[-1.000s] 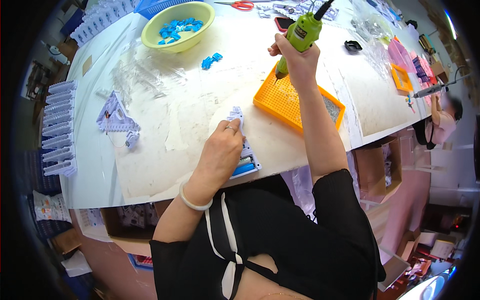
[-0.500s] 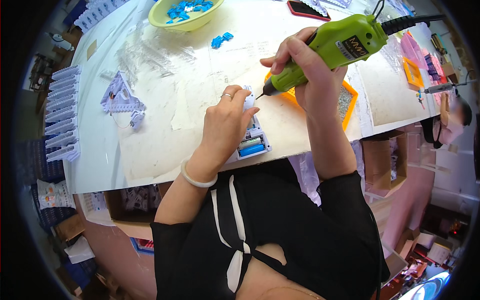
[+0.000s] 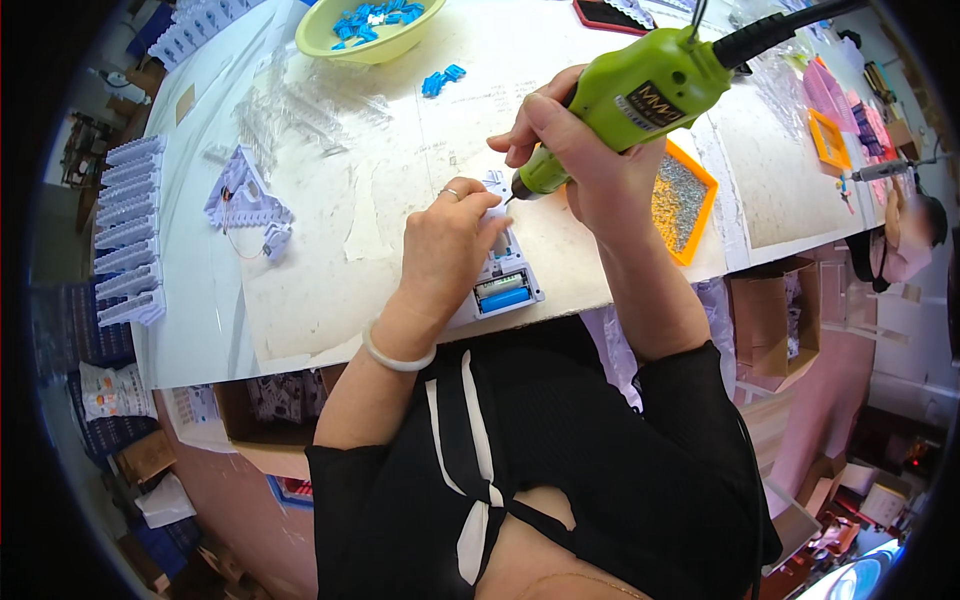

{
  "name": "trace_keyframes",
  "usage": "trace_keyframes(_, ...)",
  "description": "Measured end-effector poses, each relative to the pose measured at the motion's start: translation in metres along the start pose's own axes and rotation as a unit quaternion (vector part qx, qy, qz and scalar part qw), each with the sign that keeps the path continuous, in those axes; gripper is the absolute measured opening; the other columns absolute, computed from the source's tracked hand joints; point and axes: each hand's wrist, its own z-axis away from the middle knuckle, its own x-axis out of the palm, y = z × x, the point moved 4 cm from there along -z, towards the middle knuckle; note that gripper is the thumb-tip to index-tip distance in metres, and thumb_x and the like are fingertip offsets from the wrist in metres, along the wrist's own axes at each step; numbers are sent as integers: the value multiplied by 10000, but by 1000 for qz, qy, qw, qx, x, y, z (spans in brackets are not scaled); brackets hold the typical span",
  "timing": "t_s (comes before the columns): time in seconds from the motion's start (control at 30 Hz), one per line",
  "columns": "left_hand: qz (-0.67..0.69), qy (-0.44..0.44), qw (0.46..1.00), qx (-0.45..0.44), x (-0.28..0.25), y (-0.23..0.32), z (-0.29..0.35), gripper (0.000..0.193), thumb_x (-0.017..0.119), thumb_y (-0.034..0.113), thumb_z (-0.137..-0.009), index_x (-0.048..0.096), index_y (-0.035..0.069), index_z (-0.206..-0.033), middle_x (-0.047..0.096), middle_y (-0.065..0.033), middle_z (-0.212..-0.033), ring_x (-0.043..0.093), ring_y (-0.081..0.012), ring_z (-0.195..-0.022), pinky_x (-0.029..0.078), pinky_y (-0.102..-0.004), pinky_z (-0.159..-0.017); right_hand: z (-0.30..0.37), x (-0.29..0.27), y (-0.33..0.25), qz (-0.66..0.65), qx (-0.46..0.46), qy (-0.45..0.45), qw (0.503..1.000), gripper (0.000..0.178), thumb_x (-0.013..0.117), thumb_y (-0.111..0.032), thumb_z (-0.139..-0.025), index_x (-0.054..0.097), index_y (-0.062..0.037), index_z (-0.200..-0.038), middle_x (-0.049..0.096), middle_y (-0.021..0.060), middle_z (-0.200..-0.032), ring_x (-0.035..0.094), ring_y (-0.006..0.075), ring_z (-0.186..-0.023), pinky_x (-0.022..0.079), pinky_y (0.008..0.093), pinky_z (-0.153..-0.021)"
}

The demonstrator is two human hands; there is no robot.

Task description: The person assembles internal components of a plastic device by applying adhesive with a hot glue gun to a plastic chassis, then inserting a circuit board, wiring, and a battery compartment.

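Two hands meet over one small white part [image 3: 500, 275] at the near edge of the table [image 3: 330, 290]. Our left hand [image 3: 445, 245] lies flat on it, fingers pressed together and curled over its far end, pinning it down; only the near end shows, with a blue cell set crosswise in it. Our right hand [image 3: 585, 165] is wrapped tight around a green driver [image 3: 640, 95], thumb along the barrel. The driver slants down from upper right to lower left, and its bit comes in just beside the left fingertips, at or almost at the part's far end; we cannot tell if it touches. The part's long axis runs away from us, so the bit crosses it at an angle from the right. An orange tray [image 3: 690, 200] of screws sits just right of the right wrist. Farther off are a green bowl [image 3: 370, 35] of blue pieces and stacked white racks [image 3: 125, 235].
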Motion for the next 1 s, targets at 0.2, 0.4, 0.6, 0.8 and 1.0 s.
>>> trace_keyframes(0.2,14,-101,994,47,-3,8,14,249,766,148,-822,702,3,-1014,696,-111,-1037,688,-307,-873,563,-368,-791,-5,1,14,41,-18,-5,999,27,656,12,-886,638,-8,-880,677,89,-749,706,168,-653,642,368,-715)
trace_keyframes(0.4,-18,-127,990,62,5,14,19,415,762,158,-833,605,-39,-1164,632,-196,-1194,597,-356,-1147,505,-389,-960,-6,8,25,60,-4,-6,998,28,666,-8,-898,639,-12,-899,684,77,-755,708,157,-661,640,349,-715)
trace_keyframes(0.6,-22,-108,988,108,0,23,24,738,819,376,-753,519,-122,-1207,586,-226,-1136,569,-376,-1149,465,-388,-1012,-6,9,33,57,19,-2,998,43,675,-6,-897,633,-8,-907,682,77,-755,704,154,-662,635,348,-709)
trace_keyframes(0.8,-17,-164,984,75,0,23,31,986,858,484,-661,460,-158,-1295,488,-257,-1295,481,-396,-1272,422,-399,-1081,-9,7,37,50,26,-5,998,51,677,-14,-896,627,-7,-901,676,74,-747,698,155,-653,629,347,-699)
trace_keyframes(1.0,-43,-174,982,61,7,23,34,957,862,336,-694,392,-140,-1378,410,-237,-1390,426,-384,-1333,386,-401,-1135,-17,9,44,38,55,-28,997,68,690,-34,-899,633,-3,-918,680,77,-743,693,157,-646,625,342,-692)
